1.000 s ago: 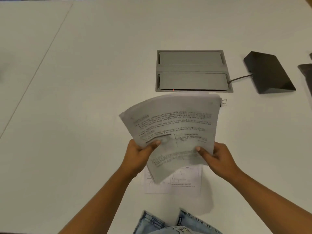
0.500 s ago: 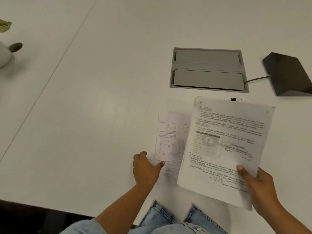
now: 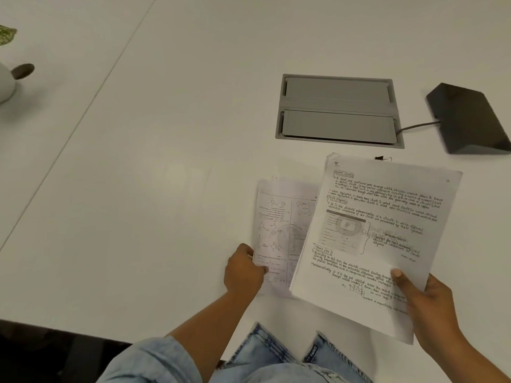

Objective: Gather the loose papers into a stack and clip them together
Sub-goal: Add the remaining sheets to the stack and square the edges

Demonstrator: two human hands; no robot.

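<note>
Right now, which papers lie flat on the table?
The white printed diagram sheet at the left hand; the handwritten stack is lifted in the right hand.

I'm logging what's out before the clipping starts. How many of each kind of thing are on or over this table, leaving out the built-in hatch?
Paper lots: 2, the stack in the right hand and the loose sheet at the left hand
Binder clip: 1
Black wedge device: 1
White pot: 1
Total: 5

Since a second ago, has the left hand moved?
Yes. The left hand has left the stack in the right hand and dropped away from the grey table hatch, toward the person, onto the loose sheet, pinching its edge.
</note>
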